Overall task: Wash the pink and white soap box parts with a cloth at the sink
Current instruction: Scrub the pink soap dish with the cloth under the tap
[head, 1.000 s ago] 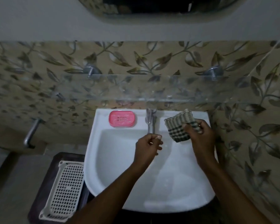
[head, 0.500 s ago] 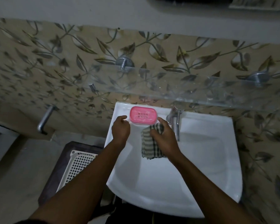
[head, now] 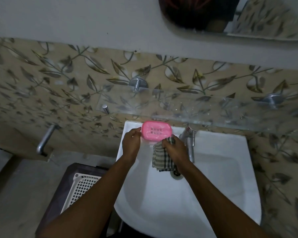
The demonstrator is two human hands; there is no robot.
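Left hand (head: 131,142) pinches the box (head: 156,133) by its left end, just left of the tap (head: 189,143); right hand (head: 175,148) clutches the cloth (head: 162,158) against its near corner. Best lift it level so the parts stay together. A second ago, the left hand was at the tap, the cloth right of it.

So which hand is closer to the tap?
Right. The right hand, holding the cloth, is beside the tap; the left hand holds the far end of the pink soap box.
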